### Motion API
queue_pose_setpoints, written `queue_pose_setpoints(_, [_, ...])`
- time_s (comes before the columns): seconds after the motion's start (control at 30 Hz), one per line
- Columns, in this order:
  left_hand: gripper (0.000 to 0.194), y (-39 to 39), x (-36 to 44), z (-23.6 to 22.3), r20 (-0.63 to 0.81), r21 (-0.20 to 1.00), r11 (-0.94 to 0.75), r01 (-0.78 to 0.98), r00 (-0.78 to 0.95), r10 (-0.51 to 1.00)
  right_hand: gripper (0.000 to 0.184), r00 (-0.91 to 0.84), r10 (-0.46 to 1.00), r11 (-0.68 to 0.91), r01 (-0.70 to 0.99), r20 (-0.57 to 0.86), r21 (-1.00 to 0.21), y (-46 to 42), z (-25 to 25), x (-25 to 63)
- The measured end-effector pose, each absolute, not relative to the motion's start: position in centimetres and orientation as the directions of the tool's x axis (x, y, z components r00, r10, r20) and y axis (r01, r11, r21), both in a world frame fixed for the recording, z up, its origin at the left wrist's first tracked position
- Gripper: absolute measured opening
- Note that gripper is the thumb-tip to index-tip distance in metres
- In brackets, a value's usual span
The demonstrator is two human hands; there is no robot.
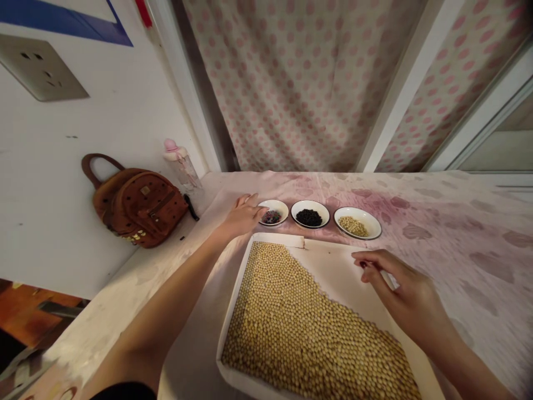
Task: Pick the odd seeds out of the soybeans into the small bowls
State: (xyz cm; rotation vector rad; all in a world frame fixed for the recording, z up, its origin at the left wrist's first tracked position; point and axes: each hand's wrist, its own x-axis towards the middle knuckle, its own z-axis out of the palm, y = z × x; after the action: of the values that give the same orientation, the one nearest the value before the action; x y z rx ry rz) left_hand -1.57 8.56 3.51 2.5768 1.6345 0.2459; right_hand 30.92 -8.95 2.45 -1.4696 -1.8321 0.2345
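Forearms: left forearm and right forearm, both bare, reach in from the lower corners of the view.

Left fingers: left hand lies palm-down, its fingers close together and curved over the near rim of a small white bowl. Dark and coloured beans lie in that bowl, just below the fingertips; whether the fingers hold any cannot be told.

Right fingers: right hand hovers over a white tray, thumb and forefinger pinched together on a small dark bit, too small to identify.

Under the right fingers: bare white tray base, with a sloping bank of soybeans packed in a single layer down and to the left.

Beyond the fingers: a white bowl of black beans and a white bowl of soybeans stand side by side on the tabletop, right of the left fingers.

Left of the left fingers: a brown studded backpack and a pink-capped water bottle.
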Motion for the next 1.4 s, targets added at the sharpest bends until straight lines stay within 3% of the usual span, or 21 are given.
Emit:
queue_pose_setpoints(0.17, [0.058, 8.7, -1.3, 3.4, 0.019, 0.159, -0.426, 0.89, 0.429, 0.903, 0.021, -0.047, 0.892, 0.325, 0.756, 0.449, -0.568, -9.0, 2.5, 30.9])
queue_pose_setpoints(0.37, [0.058, 8.5, -1.6, 3.3, 0.081, 0.167, -0.419, 0.893, 0.411, 0.908, 0.02, -0.062, 0.893, 0.337, 0.749, 0.446, -0.57, -9.1, 2.6, 30.8])
queue_pose_setpoints(0.7, [0.057, 7.6, -1.9, 3.2, 0.033, 0.163, -0.467, 0.869, 0.468, 0.883, 0.021, -0.054, 0.905, 0.322, 0.735, 0.422, -0.596, -9.2, 2.8, 30.4])
queue_pose_setpoints(0.97, [0.05, 6.3, -2.8, 3.5, 0.194, 0.216, -0.404, 0.889, 0.366, 0.91, 0.021, -0.055, 0.883, 0.353, 0.733, 0.466, -0.581, -9.2, 2.5, 30.7])
queue_pose_setpoints(1.07, [0.047, 4.7, -3.9, 3.2, 0.341, 0.279, -0.519, 0.808, 0.422, 0.84, 0.019, -0.064, 0.891, 0.346, 0.739, 0.45, -0.578, -9.0, 2.3, 30.6])
queue_pose_setpoints(1.17, [0.043, 3.2, -4.5, 2.2, 0.487, 0.402, -0.521, 0.753, 0.305, 0.818, 0.016, -0.127, 0.929, 0.327, 0.724, 0.349, -0.607, -8.7, 2.3, 30.2])
queue_pose_setpoints(1.4, [0.029, 1.6, -3.1, -0.8, 0.464, 0.738, -0.399, 0.545, 0.02, 0.886, 0.008, -0.256, 0.967, 0.181, 0.668, 0.005, -0.722, -7.4, 2.5, 29.0])
